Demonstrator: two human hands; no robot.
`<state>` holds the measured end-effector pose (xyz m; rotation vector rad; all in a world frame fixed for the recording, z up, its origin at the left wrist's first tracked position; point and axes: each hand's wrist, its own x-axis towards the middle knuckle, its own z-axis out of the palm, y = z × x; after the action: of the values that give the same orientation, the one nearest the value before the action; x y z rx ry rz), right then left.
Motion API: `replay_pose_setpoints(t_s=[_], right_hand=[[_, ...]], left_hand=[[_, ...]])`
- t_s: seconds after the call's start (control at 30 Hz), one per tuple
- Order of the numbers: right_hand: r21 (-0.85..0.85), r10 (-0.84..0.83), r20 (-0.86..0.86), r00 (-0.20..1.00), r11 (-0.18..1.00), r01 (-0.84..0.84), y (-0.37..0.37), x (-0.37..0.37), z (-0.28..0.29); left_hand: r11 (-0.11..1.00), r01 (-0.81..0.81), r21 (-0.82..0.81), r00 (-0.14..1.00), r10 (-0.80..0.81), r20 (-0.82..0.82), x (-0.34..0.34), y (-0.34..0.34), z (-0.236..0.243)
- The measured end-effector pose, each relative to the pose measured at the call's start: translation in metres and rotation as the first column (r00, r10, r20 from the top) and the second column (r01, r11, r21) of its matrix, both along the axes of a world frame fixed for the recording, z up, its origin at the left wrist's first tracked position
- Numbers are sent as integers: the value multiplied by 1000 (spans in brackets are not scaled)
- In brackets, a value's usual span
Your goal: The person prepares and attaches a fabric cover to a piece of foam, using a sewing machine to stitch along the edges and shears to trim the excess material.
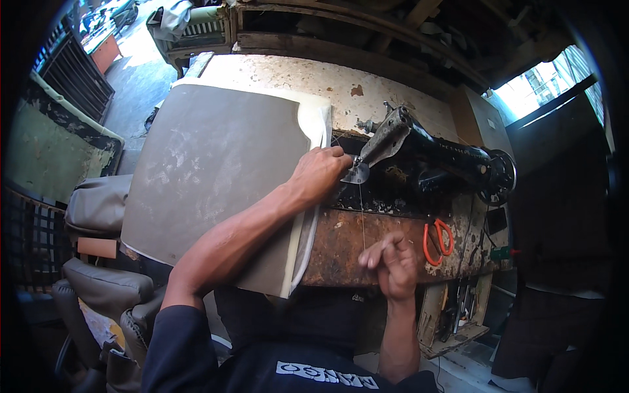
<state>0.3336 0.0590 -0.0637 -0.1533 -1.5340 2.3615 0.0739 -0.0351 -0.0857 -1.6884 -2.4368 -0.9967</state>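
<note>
My left hand (318,173) is at the needle end of a black sewing machine (452,154). Its fingertips are pinched together beside a shiny metal plate (357,173), and what they grip is hidden. The left forearm lies across a large grey-brown upholstery panel (216,157) with a pale foam backing (316,121). From the needle area a thin thread (362,209) runs taut toward me. My right hand (393,265) pinches its near end above the rusty front of the table, fingers curled.
Orange-handled scissors (438,241) lie right of my right hand. An open drawer (458,311) with tools hangs below the worn tabletop (262,69). Grey padded seat parts (108,281) stand at left. A wooden frame (341,42) stands behind the table, dark cloth (557,196) at right.
</note>
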Motion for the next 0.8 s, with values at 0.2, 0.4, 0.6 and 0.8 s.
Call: replay_pose_setpoints(t_s=[0.2, 0.4, 0.6, 0.8], right_hand=[[114, 4, 391, 920, 992, -53, -39, 79, 6], [563, 137, 392, 910, 746, -356, -8, 67, 69], [878, -762, -359, 539, -81, 471, 183, -31, 191], [885, -797, 465, 385, 398, -243, 372, -51, 162]], left_hand=[[964, 264, 26, 891, -233, -388, 25, -1, 6], [960, 276, -40, 924, -277, -264, 35, 3, -16], [965, 260, -13, 908, -249, -337, 33, -7, -14], [961, 274, -43, 914, -274, -300, 39, 3, -18]])
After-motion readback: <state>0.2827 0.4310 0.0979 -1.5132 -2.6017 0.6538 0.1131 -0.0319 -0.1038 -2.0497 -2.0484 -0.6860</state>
